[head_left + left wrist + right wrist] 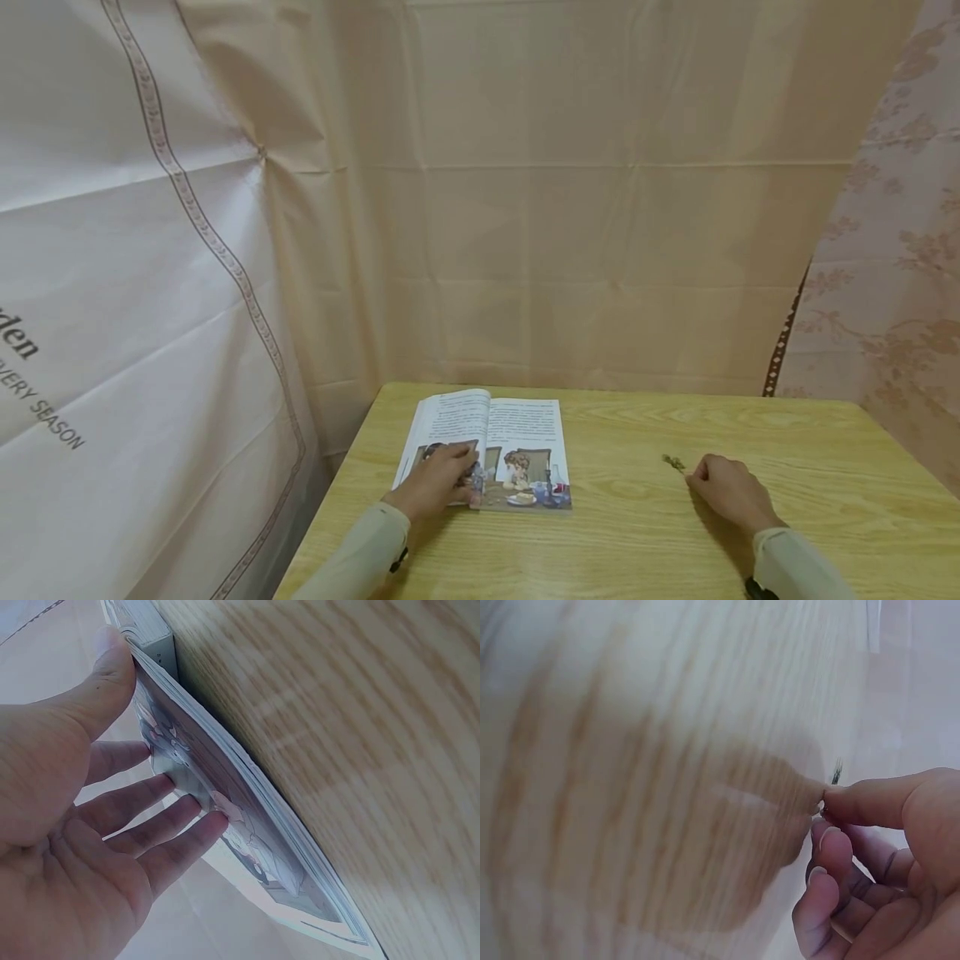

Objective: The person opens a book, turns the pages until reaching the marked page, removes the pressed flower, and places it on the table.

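Observation:
An open book (525, 423) with printed text and colour pictures lies on the table's left part. My left hand (435, 483) rests on its left page, over the picture. In the left wrist view the fingers are spread against the picture page (244, 817), and the thumb lies at the lower edge near the fold. To the right of the book, my right hand (733, 490) pinches the stem of a small dried-looking green sprig (672, 461) between thumb and forefinger, low over the table. Only a bit of the sprig (837, 772) shows past the fingertips in the right wrist view.
The wooden table (622, 533) has a light, glossy grain. Beige cloth (570, 208) hangs behind its far edge, white printed cloth (150, 350) hangs at the left, and a flowered one (900, 275) at the right.

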`<state>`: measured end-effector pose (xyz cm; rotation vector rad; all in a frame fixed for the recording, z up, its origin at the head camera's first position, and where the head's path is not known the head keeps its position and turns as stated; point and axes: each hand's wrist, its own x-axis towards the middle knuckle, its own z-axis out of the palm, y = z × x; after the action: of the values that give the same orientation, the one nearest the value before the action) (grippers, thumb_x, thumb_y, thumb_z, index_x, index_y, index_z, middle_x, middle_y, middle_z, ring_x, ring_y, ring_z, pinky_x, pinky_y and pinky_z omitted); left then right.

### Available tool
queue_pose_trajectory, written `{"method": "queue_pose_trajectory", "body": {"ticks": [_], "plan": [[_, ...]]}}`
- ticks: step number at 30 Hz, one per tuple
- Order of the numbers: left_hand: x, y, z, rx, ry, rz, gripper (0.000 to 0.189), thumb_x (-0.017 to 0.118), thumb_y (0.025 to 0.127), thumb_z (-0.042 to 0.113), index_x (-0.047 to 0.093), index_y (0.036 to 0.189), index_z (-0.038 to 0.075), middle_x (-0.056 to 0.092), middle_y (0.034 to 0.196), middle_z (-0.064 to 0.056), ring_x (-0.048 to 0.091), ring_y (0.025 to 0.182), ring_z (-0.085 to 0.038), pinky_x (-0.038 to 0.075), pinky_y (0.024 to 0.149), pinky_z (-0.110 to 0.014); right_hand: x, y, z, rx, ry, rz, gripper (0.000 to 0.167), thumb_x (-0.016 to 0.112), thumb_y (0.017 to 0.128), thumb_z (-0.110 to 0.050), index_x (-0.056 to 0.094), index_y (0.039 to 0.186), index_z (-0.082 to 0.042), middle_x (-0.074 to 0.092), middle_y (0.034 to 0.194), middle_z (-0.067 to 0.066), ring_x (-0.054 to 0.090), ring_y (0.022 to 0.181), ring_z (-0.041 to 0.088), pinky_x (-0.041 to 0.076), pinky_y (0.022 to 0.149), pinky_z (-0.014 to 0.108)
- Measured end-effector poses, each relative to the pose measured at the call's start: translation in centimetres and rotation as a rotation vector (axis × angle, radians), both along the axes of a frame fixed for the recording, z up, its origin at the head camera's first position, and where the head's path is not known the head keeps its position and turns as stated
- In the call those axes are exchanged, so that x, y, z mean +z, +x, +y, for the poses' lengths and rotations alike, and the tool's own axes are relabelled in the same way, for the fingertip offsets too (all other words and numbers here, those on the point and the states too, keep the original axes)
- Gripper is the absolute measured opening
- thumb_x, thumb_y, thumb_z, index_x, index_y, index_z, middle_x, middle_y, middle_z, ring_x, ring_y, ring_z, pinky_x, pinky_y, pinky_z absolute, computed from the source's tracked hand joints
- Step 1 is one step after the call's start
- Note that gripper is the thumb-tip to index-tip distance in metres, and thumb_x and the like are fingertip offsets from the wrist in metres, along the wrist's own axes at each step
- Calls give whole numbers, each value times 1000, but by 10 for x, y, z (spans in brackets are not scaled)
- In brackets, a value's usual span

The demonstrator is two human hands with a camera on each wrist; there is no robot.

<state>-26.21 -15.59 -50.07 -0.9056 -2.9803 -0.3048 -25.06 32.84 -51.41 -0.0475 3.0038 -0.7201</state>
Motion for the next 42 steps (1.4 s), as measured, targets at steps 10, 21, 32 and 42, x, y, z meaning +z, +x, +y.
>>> {"method": "queue_pose_trajectory", "body": {"ticks": [10, 21, 32, 42], "plan": [[0, 3, -2, -3, 3, -13, 72, 72, 91, 41, 53, 149, 3, 48, 154, -16, 49, 137, -34, 43, 109, -48, 6, 2, -6, 50, 2, 37, 12, 66, 98, -15, 63, 88, -9, 61, 80, -1, 53, 70, 17, 45, 60, 36], [2, 1, -2, 1, 10, -37, 77, 70, 89, 48, 52, 149, 4, 46, 156, -16, 47, 139, -34, 41, 111, -49, 11, 10, -63, 227, -65, 134, 15, 73, 96, -22, 75, 97, -8, 60, 77, -5, 49, 65, 12, 43, 59, 31], [9, 6, -6, -48, -93, 21, 80, 84, 86, 38, 50, 151, 7, 42, 157, -14, 43, 141, -37, 44, 108, -54, 4, 12, -141, 425, -112, 136, 50, 77, 90, -44, 75, 115, -1, 51, 68, -8, 41, 55, 6, 36, 51, 26], [5, 23, -43, -73, -143, 257, 58, 76, 88, 13, 57, 143, 13, 58, 139, -12, 61, 116, -37, 56, 85, -52, -3, 12, -162, 440, -8, 193, 36, 86, 83, -35, 58, 70, -18, 42, 65, -7, 37, 59, 8, 28, 52, 27]]}}
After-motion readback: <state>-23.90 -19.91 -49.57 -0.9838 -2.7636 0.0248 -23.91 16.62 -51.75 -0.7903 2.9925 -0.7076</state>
